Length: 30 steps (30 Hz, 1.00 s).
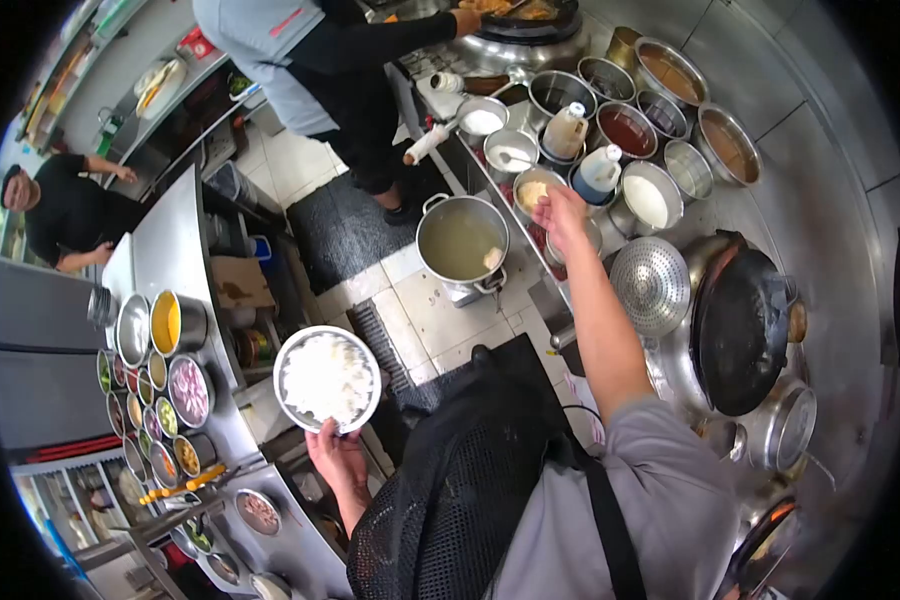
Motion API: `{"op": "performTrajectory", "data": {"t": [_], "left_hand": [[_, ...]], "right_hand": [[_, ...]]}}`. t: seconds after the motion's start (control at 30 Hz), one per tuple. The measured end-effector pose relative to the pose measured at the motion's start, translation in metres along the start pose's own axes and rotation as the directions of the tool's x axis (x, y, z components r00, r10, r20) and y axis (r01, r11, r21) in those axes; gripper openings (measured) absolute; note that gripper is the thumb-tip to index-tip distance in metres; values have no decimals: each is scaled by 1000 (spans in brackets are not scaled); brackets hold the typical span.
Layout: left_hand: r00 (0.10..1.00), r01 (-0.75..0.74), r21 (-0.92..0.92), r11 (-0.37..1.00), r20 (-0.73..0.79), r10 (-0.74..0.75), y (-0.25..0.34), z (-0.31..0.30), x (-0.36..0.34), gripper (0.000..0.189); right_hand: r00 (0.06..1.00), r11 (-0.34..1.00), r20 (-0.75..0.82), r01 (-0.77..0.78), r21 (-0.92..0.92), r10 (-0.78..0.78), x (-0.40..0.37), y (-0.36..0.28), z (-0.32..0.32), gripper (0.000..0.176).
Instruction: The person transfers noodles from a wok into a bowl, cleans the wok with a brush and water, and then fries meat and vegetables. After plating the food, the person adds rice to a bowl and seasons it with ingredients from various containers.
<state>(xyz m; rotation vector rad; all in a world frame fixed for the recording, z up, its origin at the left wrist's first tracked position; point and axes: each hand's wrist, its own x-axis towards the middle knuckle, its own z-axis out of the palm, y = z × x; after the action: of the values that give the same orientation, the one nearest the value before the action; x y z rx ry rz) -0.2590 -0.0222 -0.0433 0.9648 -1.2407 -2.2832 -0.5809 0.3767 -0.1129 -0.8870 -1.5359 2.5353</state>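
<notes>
My left hand [338,460] grips the rim of a round metal bowl [284,408] filled with white food [325,378] that looks like rice. That bowl hangs in front of me, above the floor beside the left counter. Stretched out to the range-side shelf, my right hand [562,214] has its fingers drawn together at a small metal container [525,206] of pale beige seasoning [534,190]. Whatever is between those fingertips is hidden. Close by stand a squeeze bottle of dark sauce [597,175] and a pot of white powder [650,196].
A large pot of cloudy liquid [460,245] stands low between the counters. A perforated ladle [650,285] and a black wok [740,330] lie to the right. Ingredient tins [190,390] crowd the left counter [165,235]. One co-worker [310,60] cooks ahead; another [70,205] stands far left.
</notes>
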Motion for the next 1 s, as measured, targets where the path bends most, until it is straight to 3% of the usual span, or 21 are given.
{"op": "performTrajectory", "data": {"t": [0.03,0.17,0.23,0.27,0.3,0.37,0.4,0.5,0.57,0.67,0.73,0.77,0.83,0.9,1.0], "left_hand": [[996,32,23,999,82,-33,-2,13,4,41],[980,90,71,993,172,-101,-19,54,17,37],[967,101,92,991,224,-119,-27,73,26,36],[963,110,93,990,237,-129,-33,79,32,35],[958,124,113,986,247,-148,-35,85,37,33],[936,172,149,974,283,-209,-48,87,58,38],[929,190,151,970,292,-227,-53,92,68,37],[888,253,180,951,347,-302,-71,104,103,35],[866,263,237,935,370,-337,-71,127,119,32],[825,280,300,912,410,-388,-76,153,150,27],[815,270,339,901,418,-401,-80,169,172,27],[815,249,370,895,420,-400,-82,177,181,28],[793,241,402,884,443,-418,-85,195,200,27],[739,219,428,877,513,-436,-89,211,218,26],[738,187,432,883,532,-416,-88,242,226,26]], "right_hand": [[1000,1000,24,-4,28,4,15,-4,9,50],[994,985,95,35,168,-52,72,0,27,36],[982,944,80,186,-271,-171,88,2,38,30],[969,884,172,232,-406,-176,93,2,39,29],[971,885,164,229,-404,-176,98,1,38,29],[876,518,309,471,-714,-371,101,-8,42,32],[779,430,374,601,-674,-503,106,-9,41,38],[789,355,385,575,-737,-478,103,-11,33,37],[874,478,293,462,-747,-388,92,-8,34,37],[858,431,292,473,-769,-422,73,-2,36,37],[913,578,190,380,-723,-362,64,5,39,35],[917,580,171,365,-729,-361,64,9,39,35],[952,808,35,276,-520,-304,66,16,36,40],[955,852,-8,260,-454,-296,66,18,31,39],[969,969,-92,216,-119,-228,55,16,25,37]]}}
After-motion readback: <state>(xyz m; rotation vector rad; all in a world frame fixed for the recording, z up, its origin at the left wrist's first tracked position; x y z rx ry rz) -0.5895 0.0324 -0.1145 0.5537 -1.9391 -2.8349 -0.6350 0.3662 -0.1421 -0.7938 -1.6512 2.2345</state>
